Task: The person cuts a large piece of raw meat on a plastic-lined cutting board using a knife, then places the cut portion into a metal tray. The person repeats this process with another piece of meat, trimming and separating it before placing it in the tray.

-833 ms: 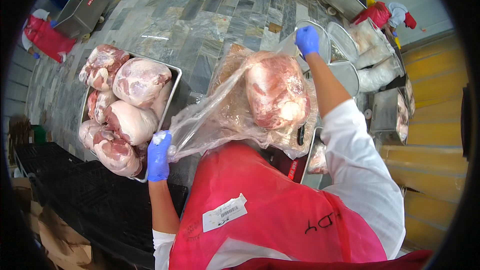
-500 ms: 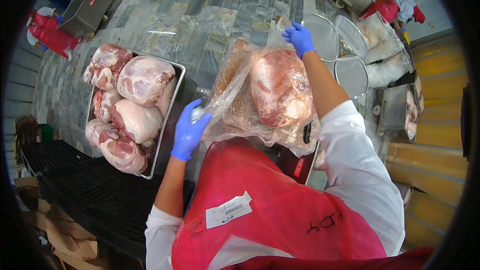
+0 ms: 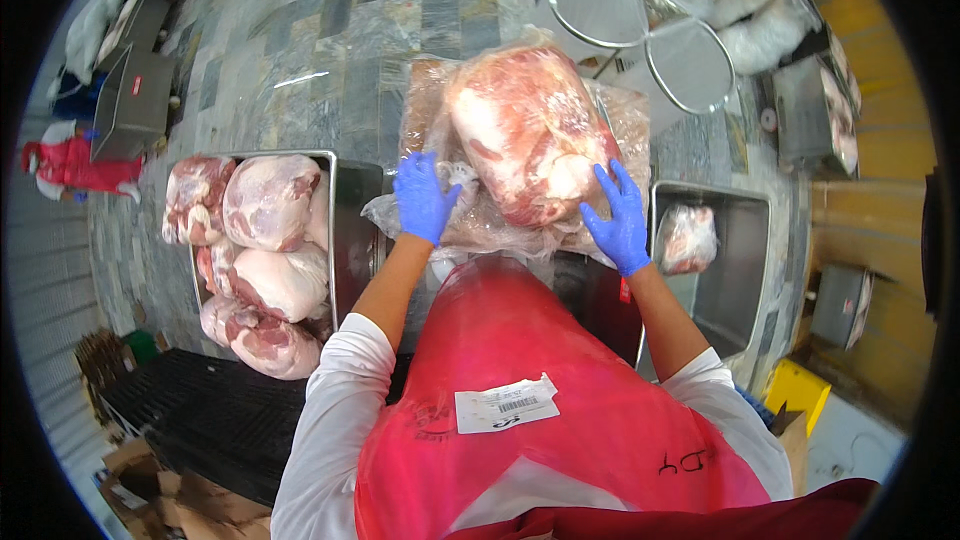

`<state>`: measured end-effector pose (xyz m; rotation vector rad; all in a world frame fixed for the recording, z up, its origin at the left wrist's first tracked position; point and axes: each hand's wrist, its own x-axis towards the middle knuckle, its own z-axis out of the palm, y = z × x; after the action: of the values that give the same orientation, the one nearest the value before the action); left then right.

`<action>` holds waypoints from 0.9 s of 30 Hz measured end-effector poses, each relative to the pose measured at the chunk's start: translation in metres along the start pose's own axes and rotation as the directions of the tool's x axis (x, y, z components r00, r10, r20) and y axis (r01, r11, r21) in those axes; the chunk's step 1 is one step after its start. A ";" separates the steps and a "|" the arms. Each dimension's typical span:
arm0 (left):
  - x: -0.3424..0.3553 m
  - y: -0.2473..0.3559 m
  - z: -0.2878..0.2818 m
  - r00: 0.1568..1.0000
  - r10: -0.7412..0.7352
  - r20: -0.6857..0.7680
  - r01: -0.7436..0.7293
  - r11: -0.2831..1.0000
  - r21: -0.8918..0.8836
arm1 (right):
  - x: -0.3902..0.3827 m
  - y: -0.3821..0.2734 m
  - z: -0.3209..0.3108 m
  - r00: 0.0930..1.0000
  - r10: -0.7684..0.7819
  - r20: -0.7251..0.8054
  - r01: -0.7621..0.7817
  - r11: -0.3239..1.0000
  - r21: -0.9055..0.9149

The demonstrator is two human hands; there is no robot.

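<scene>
One big meat cut [image 3: 530,130]. Where's it sitting?

On crumpled clear film [image 3: 380,212], just ahead of the red apron [image 3: 500,340], between the left bin [image 3: 355,215] and the right bin [image 3: 720,315]. Some brown sheet [image 3: 425,100] shows through the film, upper left. Can't tell if film covers the cut's top.

Bin contents?

Left bin, steel: at least six bare cuts [image 3: 280,280], pink with pale fat, piled past the rim. Right bin, steel: one smaller wrapped piece [image 3: 687,238], lying toward the far left corner.

And the fingers?

Right hand [image 3: 622,225], blue glove: fingers spread wide, tips on the near right edge of the cut. No grip. Left hand [image 3: 424,198], same glove: fingers extended, slightly apart, over film just left of the cut. Bunched film by the thumb; can't tell if it's pinched.

Further out?

Round metal rims [image 3: 690,65] beyond the cut, to the right; contents unclear. Behind those, plastic-covered bulk [image 3: 770,35]. Steel cart [image 3: 812,115] far right, pinkish meat in it. Far left, another steel bin [image 3: 135,100], inside not readable, with a co-worker [image 3: 75,165] in red beside it. Black pallet [image 3: 210,395] lower left, cardboard [image 3: 150,490] below it.
</scene>
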<state>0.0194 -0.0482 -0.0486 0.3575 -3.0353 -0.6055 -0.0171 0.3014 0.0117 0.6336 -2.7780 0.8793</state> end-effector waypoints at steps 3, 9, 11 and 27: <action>0.020 -0.012 0.012 0.998 -0.008 -0.063 0.007 1.000 -0.015 | -0.022 -0.010 0.000 0.997 0.074 0.012 -0.075 0.995 0.061; 0.043 -0.016 0.039 0.937 -0.157 0.313 0.223 0.957 -0.188 | 0.019 -0.028 0.010 0.989 0.094 -0.112 -0.097 0.995 -0.026; 0.058 -0.022 0.036 0.929 -0.206 0.306 0.259 0.956 -0.141 | 0.038 -0.033 0.013 0.994 0.052 -0.096 -0.065 0.989 -0.130; 0.113 0.001 -0.012 0.979 -0.071 -0.190 -0.008 0.923 -0.385 | 0.050 -0.001 0.029 0.998 -0.033 -0.062 0.038 0.996 0.084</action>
<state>-0.0902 -0.0776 -0.0388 0.4201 -2.6414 -1.0713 -0.0618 0.2665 0.0025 0.6562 -2.6795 0.9971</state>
